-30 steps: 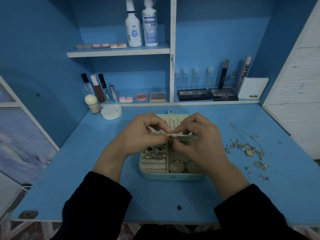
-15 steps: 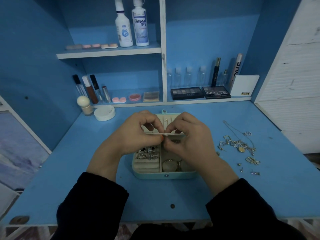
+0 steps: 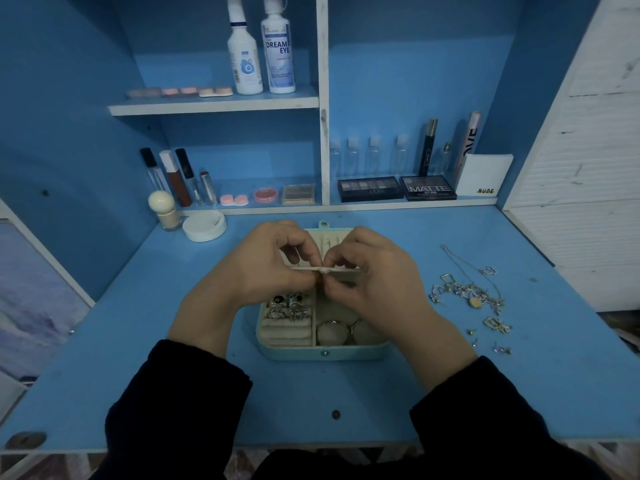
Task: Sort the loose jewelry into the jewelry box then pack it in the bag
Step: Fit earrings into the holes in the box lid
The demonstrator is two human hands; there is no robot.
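A mint-green jewelry box (image 3: 294,353) lies open in the middle of the blue desk. Rings (image 3: 289,306) fill its left slots, and round bangles (image 3: 332,332) lie in its lower right compartment. A thin cream panel (image 3: 304,268) stands edge-on across the box's middle. My left hand (image 3: 256,268) and my right hand (image 3: 375,277) meet over it, fingertips pinching the panel at its centre. Whatever small piece sits between the fingertips is hidden. A loose pile of jewelry (image 3: 467,292) and a thin chain lie on the desk to the right, with small studs (image 3: 485,341) nearer me.
A white round jar (image 3: 204,225) and a cream-capped bottle (image 3: 166,211) stand at the back left of the desk (image 3: 138,341). Shelves behind hold cosmetics, palettes (image 3: 396,188) and two solution bottles (image 3: 259,50). No bag is in view.
Both hands stay pinched at the cream panel over the box, with only small finger shifts. The loose jewelry has not moved.
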